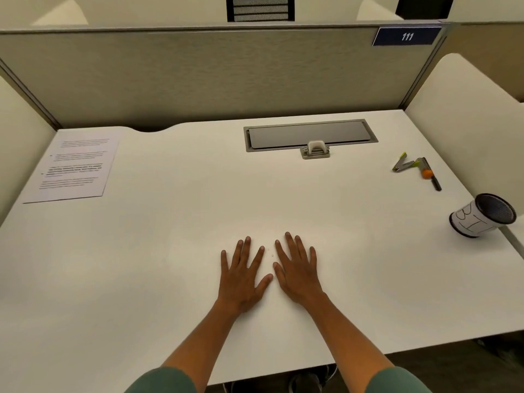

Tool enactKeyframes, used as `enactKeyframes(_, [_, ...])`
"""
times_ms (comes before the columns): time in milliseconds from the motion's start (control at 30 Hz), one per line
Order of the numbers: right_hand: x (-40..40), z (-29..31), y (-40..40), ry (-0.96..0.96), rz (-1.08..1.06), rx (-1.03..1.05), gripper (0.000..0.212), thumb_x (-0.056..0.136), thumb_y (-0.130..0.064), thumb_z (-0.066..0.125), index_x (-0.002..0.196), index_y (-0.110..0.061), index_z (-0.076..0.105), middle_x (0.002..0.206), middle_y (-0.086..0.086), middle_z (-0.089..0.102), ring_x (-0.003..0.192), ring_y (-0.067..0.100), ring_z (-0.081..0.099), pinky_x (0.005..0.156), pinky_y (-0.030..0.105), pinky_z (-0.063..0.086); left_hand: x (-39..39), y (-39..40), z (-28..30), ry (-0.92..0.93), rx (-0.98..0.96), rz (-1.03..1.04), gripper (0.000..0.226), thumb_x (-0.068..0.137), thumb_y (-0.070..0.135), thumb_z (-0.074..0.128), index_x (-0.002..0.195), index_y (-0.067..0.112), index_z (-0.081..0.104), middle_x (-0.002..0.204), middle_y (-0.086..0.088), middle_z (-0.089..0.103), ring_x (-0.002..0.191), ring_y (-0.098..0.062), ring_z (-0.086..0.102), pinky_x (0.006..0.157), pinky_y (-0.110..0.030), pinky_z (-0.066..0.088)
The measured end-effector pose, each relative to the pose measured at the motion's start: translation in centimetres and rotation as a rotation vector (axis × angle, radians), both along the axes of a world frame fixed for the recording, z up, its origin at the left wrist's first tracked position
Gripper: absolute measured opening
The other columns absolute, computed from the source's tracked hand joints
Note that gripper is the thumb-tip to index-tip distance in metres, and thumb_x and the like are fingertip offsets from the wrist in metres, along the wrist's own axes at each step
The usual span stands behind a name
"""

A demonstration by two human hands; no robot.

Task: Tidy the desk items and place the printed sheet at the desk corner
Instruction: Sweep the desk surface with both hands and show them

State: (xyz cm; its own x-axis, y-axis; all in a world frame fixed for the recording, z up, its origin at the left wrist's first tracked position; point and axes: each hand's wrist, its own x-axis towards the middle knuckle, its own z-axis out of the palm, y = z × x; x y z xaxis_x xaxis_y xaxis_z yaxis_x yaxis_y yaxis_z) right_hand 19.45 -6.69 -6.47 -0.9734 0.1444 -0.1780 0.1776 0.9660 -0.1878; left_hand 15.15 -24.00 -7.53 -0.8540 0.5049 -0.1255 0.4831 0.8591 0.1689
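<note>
A printed sheet (75,165) lies flat at the far left corner of the white desk (170,236). My left hand (244,275) and my right hand (297,269) rest palm down side by side at the middle of the desk, fingers spread, holding nothing. At the far right lie a grey and green staple remover (402,163) and a dark pen with an orange part (428,174), touching each other. A black mesh cup (482,216) wrapped in white paper lies tipped on its side by the right edge.
A grey cable hatch (310,134) with a white latch (315,149) is set into the desk's back. Beige partition walls (198,78) enclose the back and sides. A blue sign reading 111 (407,36) hangs top right. The desk's front edge is near my elbows.
</note>
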Motion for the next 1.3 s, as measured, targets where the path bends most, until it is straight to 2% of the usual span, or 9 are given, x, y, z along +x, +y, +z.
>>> enactKeyframes(333, [0.5, 0.2, 1.1, 0.022, 0.076, -0.084, 0.049, 0.102, -0.043, 0.026, 0.15, -0.048, 0.015, 0.164, -0.005, -0.008, 0.151, 0.019, -0.01, 0.12, 0.051, -0.002, -0.5, -0.1, -0.2, 0.014, 0.031, -0.048, 0.068, 0.094, 0.065, 0.015, 0.154, 0.036, 0.003, 0.162, 0.001, -0.016, 0.15, -0.019, -0.012, 0.118, -0.054, -0.006])
enactKeyframes(500, [0.4, 0.1, 1.0, 0.049, 0.005, -0.064, 0.056, 0.101, -0.048, 0.026, 0.153, -0.042, 0.005, 0.164, -0.003, -0.007, 0.151, 0.019, -0.004, 0.12, 0.049, 0.003, -1.4, -1.0, 0.2, 0.008, -0.015, -0.013, 0.074, 0.091, 0.069, 0.013, 0.155, 0.032, 0.002, 0.163, 0.001, -0.015, 0.15, -0.019, -0.013, 0.118, -0.054, -0.006])
enactKeyframes(600, [0.1, -0.3, 0.9, 0.015, -0.044, -0.032, 0.059, 0.1, -0.051, 0.025, 0.154, -0.037, 0.006, 0.164, -0.002, -0.008, 0.151, 0.019, -0.007, 0.119, 0.051, 0.0, -1.6, -0.9, 0.3, -0.006, -0.023, -0.022, 0.076, 0.089, 0.071, 0.01, 0.154, 0.034, -0.001, 0.162, 0.001, -0.019, 0.15, -0.018, -0.015, 0.118, -0.054, -0.007])
enactKeyframes(833, [0.9, -0.8, 0.3, 0.075, 0.084, -0.057, 0.051, 0.101, -0.044, 0.027, 0.151, -0.046, 0.014, 0.164, -0.004, -0.006, 0.151, 0.019, -0.009, 0.119, 0.051, -0.003, -1.4, 0.2, 0.3, -0.035, 0.019, -0.073, 0.074, 0.09, 0.071, 0.011, 0.153, 0.036, -0.003, 0.161, 0.003, -0.021, 0.15, -0.018, -0.016, 0.119, -0.054, -0.006])
enactKeyframes(900, [1.6, -0.8, 0.0, 0.153, -0.021, -0.166, 0.051, 0.102, -0.037, 0.031, 0.151, -0.044, 0.019, 0.164, -0.005, 0.002, 0.151, 0.015, -0.004, 0.122, 0.048, 0.002, -1.8, 0.3, 0.2, -0.045, 0.025, -0.101, 0.073, 0.091, 0.07, 0.013, 0.154, 0.036, -0.002, 0.161, 0.003, -0.022, 0.15, -0.018, -0.016, 0.119, -0.054, -0.006])
enactKeyframes(1000, [3.1, -0.5, -0.6, 0.392, -0.398, -0.463, 0.051, 0.103, -0.031, 0.034, 0.153, -0.031, 0.022, 0.162, -0.004, 0.018, 0.15, 0.012, 0.011, 0.122, 0.043, 0.016, -2.2, 0.2, 0.2, -0.053, 0.032, -0.138, 0.072, 0.092, 0.068, 0.016, 0.154, 0.034, 0.0, 0.161, 0.004, -0.02, 0.15, -0.017, -0.015, 0.119, -0.053, -0.005])
enactKeyframes(1067, [4.7, -0.3, -1.0, 0.529, -0.654, -0.606, 0.053, 0.102, -0.038, 0.032, 0.153, -0.026, 0.022, 0.16, -0.003, 0.024, 0.147, 0.012, 0.02, 0.12, 0.036, 0.021, -2.6, 0.2, 0.2, -0.058, 0.034, -0.168, 0.074, 0.093, 0.067, 0.017, 0.155, 0.03, 0.001, 0.162, 0.004, -0.017, 0.151, -0.018, -0.012, 0.119, -0.053, -0.003])
enactKeyframes(1167, [7.2, -0.2, -1.2, 0.641, -0.882, -0.665, 0.06, 0.098, -0.047, 0.029, 0.153, -0.023, 0.023, 0.158, -0.001, 0.028, 0.145, 0.014, 0.026, 0.115, 0.029, 0.022, -3.2, 0.3, 0.1, -0.044, 0.015, -0.21, 0.078, 0.092, 0.067, 0.016, 0.155, 0.023, 0.0, 0.163, 0.002, -0.015, 0.151, -0.019, -0.009, 0.12, -0.054, 0.0])
enactKeyframes(1300, [9.7, -0.1, -1.5, 0.736, -1.022, -0.69, 0.062, 0.097, -0.05, 0.031, 0.152, -0.021, 0.027, 0.157, -0.002, 0.031, 0.144, 0.013, 0.028, 0.118, 0.035, 0.024, -3.6, 0.8, 0.0, -0.029, 0.015, -0.258, 0.082, 0.09, 0.069, 0.013, 0.155, 0.02, 0.001, 0.163, 0.002, -0.011, 0.151, -0.018, -0.008, 0.12, -0.055, 0.001])
